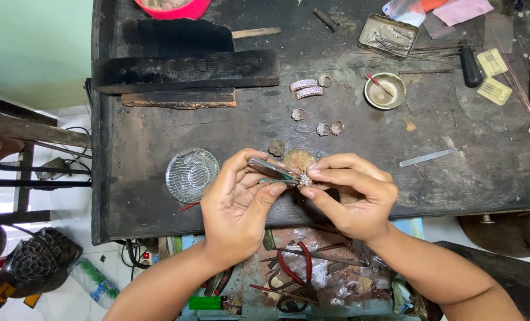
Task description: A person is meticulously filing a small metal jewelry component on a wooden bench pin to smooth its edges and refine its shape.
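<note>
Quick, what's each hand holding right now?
Left hand: closed on metal pliers.
Right hand: fingertips pinched shut on a small sparkly ring.

Scarred dark workbench (158,137), green wall (33,47)

- You're in a jeweller's workshop: a scarred, blackened workbench (158,137).
- Beyond its middle, loose rings (321,128); below its near edge, pliers (295,270).

On the workbench (455,178), a glass dish (192,174) lies left of the hands (300,196), rings (321,128) behind them.
</note>
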